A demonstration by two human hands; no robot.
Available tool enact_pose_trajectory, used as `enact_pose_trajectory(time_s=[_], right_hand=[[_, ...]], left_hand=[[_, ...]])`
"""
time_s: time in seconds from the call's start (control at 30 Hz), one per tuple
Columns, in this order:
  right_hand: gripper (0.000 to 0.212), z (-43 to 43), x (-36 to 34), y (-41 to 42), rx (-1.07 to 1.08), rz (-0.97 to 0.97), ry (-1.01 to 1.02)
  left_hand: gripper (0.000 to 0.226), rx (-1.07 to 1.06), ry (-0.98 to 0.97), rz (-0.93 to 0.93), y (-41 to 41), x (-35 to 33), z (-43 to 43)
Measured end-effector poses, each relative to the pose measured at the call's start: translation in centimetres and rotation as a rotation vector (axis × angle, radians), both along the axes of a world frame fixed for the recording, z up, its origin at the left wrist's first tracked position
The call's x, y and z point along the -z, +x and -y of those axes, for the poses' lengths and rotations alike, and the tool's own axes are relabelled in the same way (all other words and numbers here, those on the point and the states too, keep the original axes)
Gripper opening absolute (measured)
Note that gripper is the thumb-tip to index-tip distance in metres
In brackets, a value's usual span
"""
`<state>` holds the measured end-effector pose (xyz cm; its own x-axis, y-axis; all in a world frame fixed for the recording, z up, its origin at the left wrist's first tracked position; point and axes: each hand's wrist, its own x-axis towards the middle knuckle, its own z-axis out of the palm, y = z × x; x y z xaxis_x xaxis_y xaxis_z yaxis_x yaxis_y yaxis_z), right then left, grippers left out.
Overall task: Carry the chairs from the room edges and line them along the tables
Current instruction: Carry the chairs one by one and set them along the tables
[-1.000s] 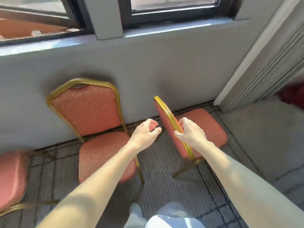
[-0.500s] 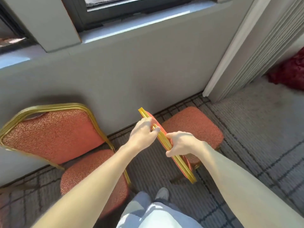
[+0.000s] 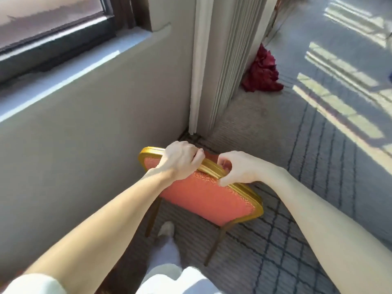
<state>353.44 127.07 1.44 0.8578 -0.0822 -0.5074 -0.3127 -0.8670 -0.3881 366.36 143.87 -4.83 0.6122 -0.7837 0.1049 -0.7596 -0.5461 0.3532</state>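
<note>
One chair (image 3: 207, 198) with an orange patterned backrest and a gold metal frame is right in front of me, seen from behind and above. My left hand (image 3: 180, 160) grips the top rail of the backrest near its left corner, fingers curled over the gold edge. My right hand (image 3: 237, 168) grips the same rail further right, thumb below and fingers over it. Two gold legs show beneath the backrest; the seat is hidden behind it.
A grey wall (image 3: 84, 134) under a dark-framed window (image 3: 53, 39) runs along the left. A white fluted pillar (image 3: 214, 71) stands just beyond the chair. A crumpled red cloth (image 3: 263, 71) lies on the carpet (image 3: 318, 166) past it. My foot (image 3: 166, 229) is beneath the chair.
Both hands went from reaching to gripping the top rail. The chair now shows its back to me, my view swung right, and the neighbouring chair on the left left the frame.
</note>
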Motion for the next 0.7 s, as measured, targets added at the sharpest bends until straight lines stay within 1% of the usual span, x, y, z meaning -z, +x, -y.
enact_pose_trajectory(time_s=[0.07,0.13,0.2,0.27,0.37,0.47,0.57,0.63,0.7], right_hand=[[0.042,1.9,0.4,2.3,0.101,0.004,-0.007],[0.027,3.4,0.3,4.2,0.248,0.062,-0.013],[0.015,3.3,0.5,5.6,0.338,0.133,-0.025],[0.012,3.4,0.9,7.9,0.443,0.259,-0.081],[0.018,4.1,1.8,10.4,0.564,0.39,-0.207],[0.027,6.0,2.5,11.9,0.577,0.474,-0.356],[0.027,8.3,3.2,13.2,0.538,0.555,-0.466],[0.023,10.3,3.4,14.3,0.53,0.574,-0.484],[0.022,12.1,3.1,15.5,0.526,0.566,-0.447]], left_hand=[[0.051,0.022,-0.026,0.014,2.8,-0.1,3.1],[0.054,0.058,-0.027,0.016,5.0,-0.6,5.9],[0.053,0.096,-0.016,0.008,6.3,-1.4,8.2],[0.051,0.135,-0.012,0.016,7.9,-2.3,10.6],[0.052,0.174,-0.026,-0.017,9.6,-2.9,12.9],[0.05,0.218,-0.006,-0.071,11.4,-3.3,15.1],[0.047,0.261,0.008,-0.083,13.1,-3.3,17.8],[0.047,0.271,0.016,-0.076,14.4,-3.3,20.0],[0.047,0.27,0.024,-0.067,15.5,-3.4,21.7]])
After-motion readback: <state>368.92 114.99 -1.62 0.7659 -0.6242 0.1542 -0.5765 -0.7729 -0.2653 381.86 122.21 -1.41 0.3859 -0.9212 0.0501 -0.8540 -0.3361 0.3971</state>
